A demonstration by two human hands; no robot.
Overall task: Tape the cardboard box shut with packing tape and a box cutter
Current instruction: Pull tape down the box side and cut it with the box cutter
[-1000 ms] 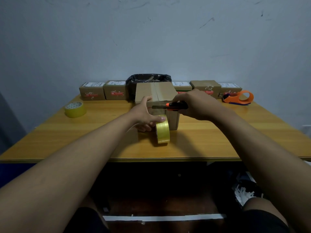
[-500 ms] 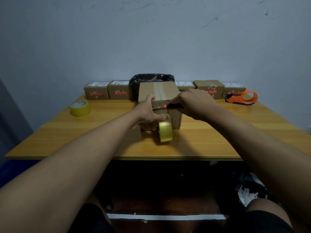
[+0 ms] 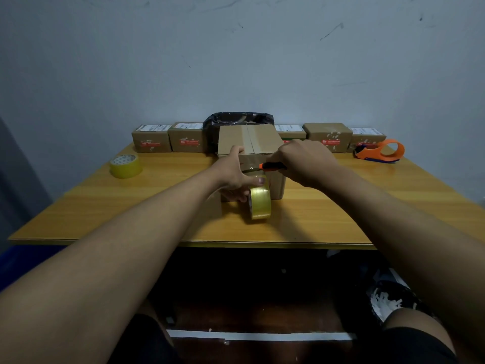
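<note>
The person's right hand (image 3: 305,161) is closed around the orange-handled box cutter (image 3: 270,167), blade pointing left across the near face of the brown cardboard box (image 3: 248,139), which sits mid-table with clear tape already down its top seam. Just left of that grip, the left hand (image 3: 235,177) is clamped on the yellowish clear packing tape roll (image 3: 259,203), thumb over the top, the roll standing on edge right below the blade. There's plenty of bare wooden table (image 3: 341,219) toward the near edge and on both sides of the hands; the far edge is crowded with a row of small labelled cardboard boxes (image 3: 168,139). Versus half a second back, the hands have hardly moved, the cutter still on the tape strip.
</note>
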